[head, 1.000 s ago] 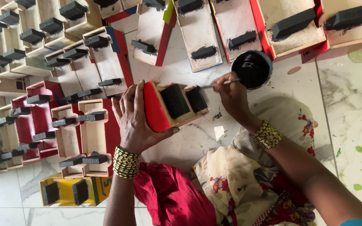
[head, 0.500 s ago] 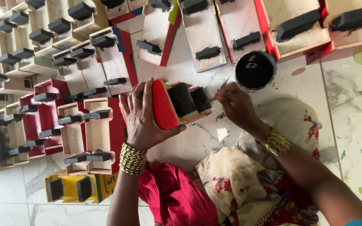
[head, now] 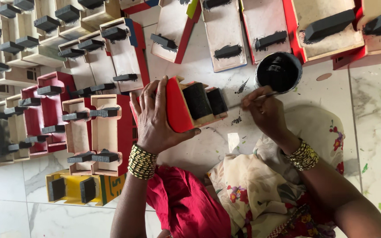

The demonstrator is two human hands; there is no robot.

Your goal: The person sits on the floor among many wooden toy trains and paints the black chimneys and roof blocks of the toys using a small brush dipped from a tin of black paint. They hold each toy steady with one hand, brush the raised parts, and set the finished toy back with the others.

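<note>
Now, left hand: fingers clasping the red wooden box.
Right hand: fingers pinching a thin brush, just beside the black paint cup.

You are seated on a white marble-tile floor marked with green and black paint specks. Directly on it, at far right of centre, stands a round pot of black paint. Rows of wooden toy pieces with black blocks lie on it across the far side and left. A yellow piece lies near left.
</note>
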